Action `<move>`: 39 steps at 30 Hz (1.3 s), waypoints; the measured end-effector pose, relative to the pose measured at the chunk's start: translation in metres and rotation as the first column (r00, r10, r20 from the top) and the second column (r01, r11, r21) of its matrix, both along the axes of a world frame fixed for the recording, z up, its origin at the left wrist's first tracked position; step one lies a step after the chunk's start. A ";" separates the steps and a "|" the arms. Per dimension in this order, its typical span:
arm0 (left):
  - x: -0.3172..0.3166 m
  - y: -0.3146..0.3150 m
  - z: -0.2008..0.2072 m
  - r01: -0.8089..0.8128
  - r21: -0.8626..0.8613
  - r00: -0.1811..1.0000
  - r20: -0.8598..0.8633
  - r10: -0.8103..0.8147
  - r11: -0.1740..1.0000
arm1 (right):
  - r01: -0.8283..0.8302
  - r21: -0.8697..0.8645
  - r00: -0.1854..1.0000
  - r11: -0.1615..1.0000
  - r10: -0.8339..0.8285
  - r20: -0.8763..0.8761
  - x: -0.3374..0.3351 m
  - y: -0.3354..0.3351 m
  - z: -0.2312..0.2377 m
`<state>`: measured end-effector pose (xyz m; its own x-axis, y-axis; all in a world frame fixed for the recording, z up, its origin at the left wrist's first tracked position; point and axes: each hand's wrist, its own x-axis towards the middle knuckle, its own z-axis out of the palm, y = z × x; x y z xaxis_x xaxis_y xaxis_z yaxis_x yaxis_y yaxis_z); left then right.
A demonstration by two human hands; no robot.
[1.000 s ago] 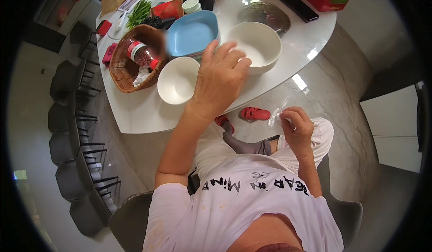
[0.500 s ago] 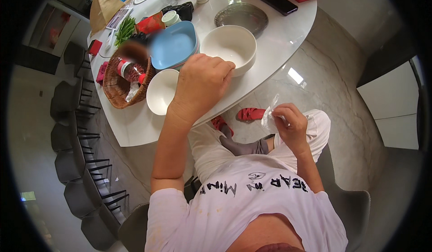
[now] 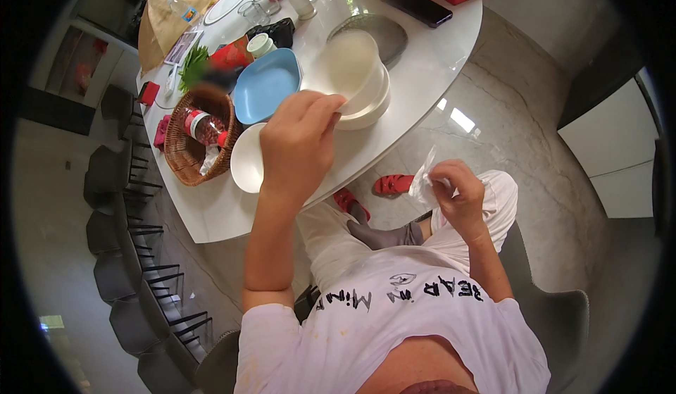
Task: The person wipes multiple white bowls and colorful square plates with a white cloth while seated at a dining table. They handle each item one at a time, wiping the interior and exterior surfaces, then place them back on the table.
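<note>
Two hands occupied. Right hand (image 3: 461, 195) pinches one crumpled, see-through film (image 3: 422, 186), apart from the bench (image 3: 211, 214). Left hand (image 3: 299, 139) grips the rim of one raised white bowl (image 3: 348, 70), tilted and blurred, above a second bowl (image 3: 367, 118), mostly covered. A third bowl (image 3: 246, 160), partly behind the left hand, sits beside one woven basket (image 3: 184, 171). Beyond: one blue rounded dish (image 3: 267, 84); one grey oval plate (image 3: 391, 31), partly hidden.

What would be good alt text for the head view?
A left hand holds a white bowl tilted over another white bowl on a white table; the right hand pinches crumpled translucent film. Nearby are a blue dish and a wicker basket holding a bottle.
</note>
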<state>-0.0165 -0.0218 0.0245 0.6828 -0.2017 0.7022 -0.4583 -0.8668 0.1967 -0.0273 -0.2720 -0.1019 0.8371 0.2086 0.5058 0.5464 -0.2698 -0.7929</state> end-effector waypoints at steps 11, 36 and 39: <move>-0.073 -0.071 -0.031 0.144 -0.650 0.833 -0.328 -0.446 0.746 | 0.161 -0.044 0.664 0.986 -0.075 0.744 -0.020 0.017 0.078; -0.065 -0.087 -0.080 -0.149 -0.988 0.804 -0.141 -0.578 0.034 | 0.137 0.313 0.979 0.940 -0.176 0.101 0.023 0.010 0.042; -0.063 -0.084 -0.078 -0.176 -0.984 0.802 -0.158 -0.575 0.025 | 0.058 0.253 0.992 0.966 -0.084 0.093 -0.004 0.006 0.035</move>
<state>-0.0798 -0.1055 -0.0536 0.9838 0.1760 0.0338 -0.1033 0.4028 0.9095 -0.0314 -0.2662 -0.0670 0.7864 0.0069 0.6177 0.6145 -0.1113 -0.7810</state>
